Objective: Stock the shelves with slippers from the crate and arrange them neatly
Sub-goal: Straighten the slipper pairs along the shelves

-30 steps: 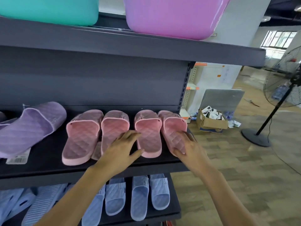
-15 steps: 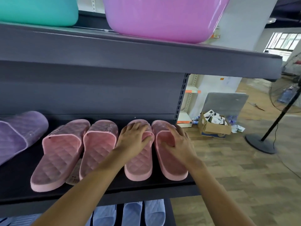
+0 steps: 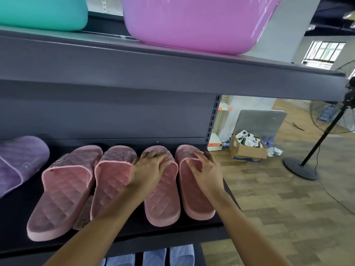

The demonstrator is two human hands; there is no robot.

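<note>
Now left hand fingers spread over third pink slipper strap; right hand fingers curl on fourth slipper, 3 o'clock shelf end. Risk, my judgement: sideways shove tips it off edge.

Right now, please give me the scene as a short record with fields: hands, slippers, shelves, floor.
left hand: palm down on strap of third pink slipper
right hand: on strap of fourth pink slipper
pink slippers: four in a row, toes to the back
purple slipper: far left, angled
top shelf: pink tub, teal tub
lower shelf: blue slippers
floor: box, fan
</note>
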